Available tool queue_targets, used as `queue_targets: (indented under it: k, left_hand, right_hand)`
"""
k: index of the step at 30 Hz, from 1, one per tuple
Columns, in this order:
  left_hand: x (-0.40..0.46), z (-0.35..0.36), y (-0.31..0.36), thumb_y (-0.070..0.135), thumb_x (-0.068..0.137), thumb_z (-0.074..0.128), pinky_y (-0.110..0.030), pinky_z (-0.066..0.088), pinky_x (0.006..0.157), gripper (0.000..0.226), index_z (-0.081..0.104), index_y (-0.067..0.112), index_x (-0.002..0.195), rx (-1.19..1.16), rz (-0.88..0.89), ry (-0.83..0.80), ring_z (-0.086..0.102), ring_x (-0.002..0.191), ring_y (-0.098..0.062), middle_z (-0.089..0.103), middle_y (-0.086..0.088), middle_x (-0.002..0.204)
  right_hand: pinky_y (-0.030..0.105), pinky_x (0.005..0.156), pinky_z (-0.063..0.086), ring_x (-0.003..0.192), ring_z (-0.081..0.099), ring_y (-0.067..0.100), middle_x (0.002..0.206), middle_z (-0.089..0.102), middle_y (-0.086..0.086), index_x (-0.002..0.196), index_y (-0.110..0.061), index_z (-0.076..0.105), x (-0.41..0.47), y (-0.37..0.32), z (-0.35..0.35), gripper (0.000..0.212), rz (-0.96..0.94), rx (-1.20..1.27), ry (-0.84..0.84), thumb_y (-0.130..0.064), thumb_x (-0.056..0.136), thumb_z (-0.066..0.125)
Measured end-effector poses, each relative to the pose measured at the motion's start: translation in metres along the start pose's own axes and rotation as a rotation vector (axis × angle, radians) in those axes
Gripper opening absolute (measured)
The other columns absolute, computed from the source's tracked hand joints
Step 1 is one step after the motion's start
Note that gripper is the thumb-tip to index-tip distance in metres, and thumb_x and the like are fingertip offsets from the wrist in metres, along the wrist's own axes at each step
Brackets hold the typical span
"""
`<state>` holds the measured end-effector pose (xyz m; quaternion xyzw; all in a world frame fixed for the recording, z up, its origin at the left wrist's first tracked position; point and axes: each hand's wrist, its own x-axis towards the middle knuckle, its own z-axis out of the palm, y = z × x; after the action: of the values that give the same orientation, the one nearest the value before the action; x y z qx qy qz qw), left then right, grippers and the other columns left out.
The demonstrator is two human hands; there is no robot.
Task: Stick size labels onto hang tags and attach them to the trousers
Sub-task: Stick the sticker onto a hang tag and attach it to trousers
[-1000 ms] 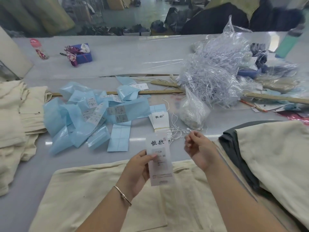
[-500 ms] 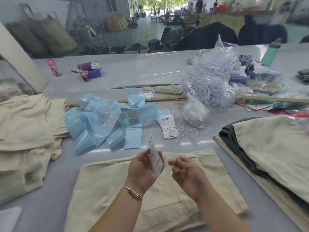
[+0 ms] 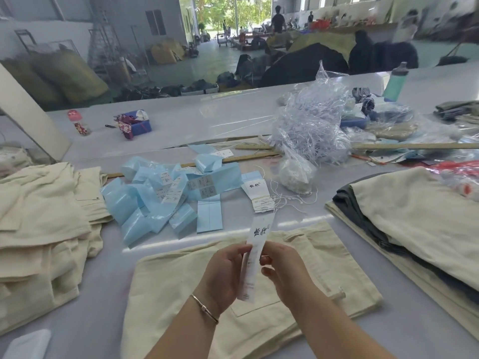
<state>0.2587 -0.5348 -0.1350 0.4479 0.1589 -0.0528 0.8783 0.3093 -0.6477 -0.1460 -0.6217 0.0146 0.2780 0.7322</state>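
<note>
Left hand [image 3: 225, 274] and right hand [image 3: 281, 272] both pinch a white hang tag [image 3: 255, 251], held upright above cream trousers [image 3: 259, 307] on the worktop [image 3: 103, 275]. Grip narrow on tag edges. Blue label sheets [image 3: 166, 200] lie beyond.

hang tag [image 3: 255, 252] – glossy paper | trousers [image 3: 298, 255] – matt cloth | table [image 3: 181, 125] – smooth

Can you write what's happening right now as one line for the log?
step: hang tag in hand | left hand: holds hang tag | right hand: pinches tag edge | trousers: flat on table, underneath | attached: not yet
</note>
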Motion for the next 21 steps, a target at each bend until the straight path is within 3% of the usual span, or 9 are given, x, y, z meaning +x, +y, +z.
queue_targets:
  k: [2, 4, 6, 9, 11, 15, 17, 19, 21]
  left_hand:
    - [-0.003, -0.002, -0.004, 0.014, 0.081, 0.048, -0.019, 0.049, 0.052, 0.032, 0.079, 0.006, 0.078, 0.019, 0.004, 0.001, 0.064, 0.057, -0.015, 0.07, -0.007, 0.071]
    - [-0.006, -0.003, -0.006, 0.015, 0.079, 0.052, -0.027, 0.049, 0.071, 0.033, 0.077, 0.003, 0.096, 0.051, 0.01, 0.028, 0.065, 0.078, -0.02, 0.071, -0.014, 0.094]
    - [-0.007, -0.007, -0.008, 0.015, 0.077, 0.055, -0.033, 0.044, 0.08, 0.039, 0.072, 0.001, 0.109, 0.098, 0.045, 0.058, 0.06, 0.093, -0.026, 0.068, -0.019, 0.111]
    - [-0.011, -0.009, -0.005, 0.016, 0.073, 0.061, -0.03, 0.046, 0.073, 0.035, 0.074, 0.006, 0.104, 0.165, 0.077, 0.073, 0.061, 0.086, -0.022, 0.069, -0.016, 0.102]
    - [-0.014, -0.011, 0.001, 0.021, 0.073, 0.062, -0.027, 0.047, 0.064, 0.036, 0.074, 0.004, 0.102, 0.209, 0.083, 0.077, 0.059, 0.078, -0.022, 0.067, -0.015, 0.094]
    - [-0.019, -0.018, 0.011, 0.025, 0.07, 0.075, -0.033, 0.048, 0.07, 0.037, 0.072, 0.003, 0.099, 0.314, 0.171, 0.119, 0.061, 0.081, -0.028, 0.07, -0.016, 0.095]
    - [-0.021, -0.021, 0.015, 0.019, 0.066, 0.077, -0.035, 0.053, 0.07, 0.03, 0.075, 0.009, 0.094, 0.319, 0.267, 0.166, 0.066, 0.08, -0.029, 0.074, -0.015, 0.095]
    - [-0.022, -0.021, 0.019, 0.014, 0.064, 0.074, -0.038, 0.055, 0.072, 0.028, 0.074, 0.01, 0.092, 0.378, 0.365, 0.224, 0.068, 0.08, -0.027, 0.075, -0.014, 0.092]
    - [-0.022, -0.022, 0.022, 0.015, 0.064, 0.072, -0.037, 0.056, 0.07, 0.033, 0.068, 0.009, 0.096, 0.519, 0.453, 0.298, 0.068, 0.078, -0.025, 0.074, -0.009, 0.087]
  right_hand:
    - [0.027, 0.062, 0.033, 0.064, 0.044, 0.015, 0.075, 0.055, 0.011, 0.085, 0.004, 0.07, -0.003, 0.001, 0.003, 0.018, -0.018, 0.04, -0.001, -0.008, 0.076, 0.061]
    - [0.031, 0.067, 0.034, 0.074, 0.042, 0.023, 0.081, 0.056, 0.016, 0.088, 0.006, 0.07, -0.004, 0.001, 0.006, 0.017, -0.028, 0.093, 0.02, 0.002, 0.077, 0.057]
    - [0.033, 0.068, 0.037, 0.077, 0.044, 0.028, 0.083, 0.061, 0.02, 0.084, 0.005, 0.071, -0.003, 0.0, 0.007, 0.02, -0.014, 0.193, 0.01, 0.009, 0.079, 0.053]
    - [0.027, 0.057, 0.041, 0.061, 0.051, 0.023, 0.074, 0.062, 0.018, 0.081, 0.002, 0.067, 0.002, -0.007, 0.007, 0.019, 0.024, 0.433, -0.052, 0.009, 0.084, 0.051]
    - [0.02, 0.048, 0.035, 0.046, 0.044, 0.013, 0.061, 0.057, 0.009, 0.084, 0.0, 0.065, 0.005, -0.011, 0.005, 0.02, 0.014, 0.46, -0.023, 0.008, 0.089, 0.048]
    - [0.014, 0.042, 0.026, 0.044, 0.029, 0.006, 0.06, 0.042, 0.003, 0.08, -0.005, 0.066, 0.005, -0.023, -0.009, 0.022, -0.203, 0.036, 0.128, 0.0, 0.094, 0.05]
    - [0.018, 0.046, 0.027, 0.045, 0.032, 0.003, 0.054, 0.043, -0.009, 0.074, -0.01, 0.064, 0.0, -0.033, -0.015, 0.025, -0.402, -0.383, 0.171, -0.007, 0.095, 0.051]
    - [0.026, 0.055, 0.032, 0.056, 0.043, 0.005, 0.057, 0.05, -0.011, 0.07, -0.015, 0.057, -0.008, -0.042, -0.015, 0.025, -0.568, -0.765, 0.209, -0.008, 0.094, 0.051]
    - [0.03, 0.061, 0.033, 0.068, 0.048, 0.011, 0.066, 0.053, -0.01, 0.069, -0.018, 0.055, -0.016, -0.05, -0.012, 0.024, -0.688, -0.94, 0.198, -0.008, 0.091, 0.052]
